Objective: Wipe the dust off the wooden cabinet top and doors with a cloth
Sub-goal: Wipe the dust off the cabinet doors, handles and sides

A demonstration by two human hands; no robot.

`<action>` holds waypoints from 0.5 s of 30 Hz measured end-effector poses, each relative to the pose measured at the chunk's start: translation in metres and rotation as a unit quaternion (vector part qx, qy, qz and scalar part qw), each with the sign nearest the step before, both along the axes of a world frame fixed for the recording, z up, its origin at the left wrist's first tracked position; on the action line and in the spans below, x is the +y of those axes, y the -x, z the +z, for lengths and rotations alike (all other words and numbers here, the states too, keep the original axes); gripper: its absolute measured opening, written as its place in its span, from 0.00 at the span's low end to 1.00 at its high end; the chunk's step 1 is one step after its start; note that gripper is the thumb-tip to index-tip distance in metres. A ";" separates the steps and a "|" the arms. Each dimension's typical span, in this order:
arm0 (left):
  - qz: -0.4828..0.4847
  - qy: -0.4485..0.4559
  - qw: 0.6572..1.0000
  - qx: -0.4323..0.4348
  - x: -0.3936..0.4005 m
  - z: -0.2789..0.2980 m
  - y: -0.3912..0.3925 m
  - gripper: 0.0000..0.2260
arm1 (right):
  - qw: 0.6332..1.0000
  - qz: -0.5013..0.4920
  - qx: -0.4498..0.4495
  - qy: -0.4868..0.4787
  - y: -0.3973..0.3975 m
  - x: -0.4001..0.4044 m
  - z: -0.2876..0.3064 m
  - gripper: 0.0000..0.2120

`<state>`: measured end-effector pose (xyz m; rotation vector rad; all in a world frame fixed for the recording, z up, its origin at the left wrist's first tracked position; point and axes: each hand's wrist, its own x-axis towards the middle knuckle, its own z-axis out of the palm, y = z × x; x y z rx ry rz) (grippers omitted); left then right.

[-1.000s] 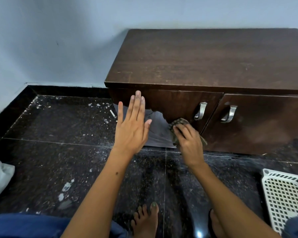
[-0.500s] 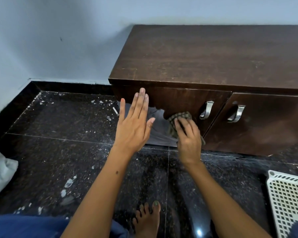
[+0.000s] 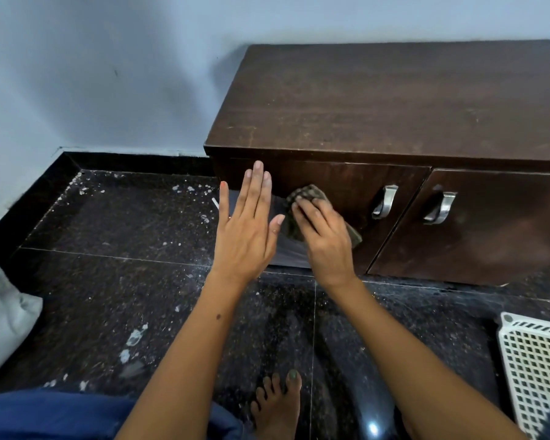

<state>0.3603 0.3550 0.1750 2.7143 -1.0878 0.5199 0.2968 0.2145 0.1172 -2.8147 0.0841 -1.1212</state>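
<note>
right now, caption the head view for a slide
Right hand presses a cloth against the left cabinet door; left hand held open beside it.

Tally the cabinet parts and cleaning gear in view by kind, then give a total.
Cabinet tops: 1, dark wooden cabinet top
Doors: 2, left door, right door
Metal handles: 2, left handle, right handle
Cloths: 1, checked cloth
White baskets: 1, white basket
Total: 7
</note>
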 end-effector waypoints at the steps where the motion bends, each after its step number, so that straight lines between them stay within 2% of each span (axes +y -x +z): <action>1: 0.007 -0.001 1.000 0.003 0.002 0.001 0.000 0.27 | 1.000 0.014 0.023 0.015 0.000 0.002 0.000 0.19; 4: 0.043 -0.006 0.999 0.000 0.009 0.001 -0.004 0.28 | 0.996 0.018 0.072 0.045 0.013 -0.002 -0.005 0.23; 9: 0.097 0.014 0.995 -0.002 0.034 0.006 -0.020 0.28 | 1.000 -0.018 -0.001 -0.008 0.002 0.005 0.006 0.18; 15: 0.057 0.064 0.996 0.036 0.043 0.015 -0.023 0.28 | 0.997 0.019 0.045 0.059 -0.001 0.009 0.013 0.22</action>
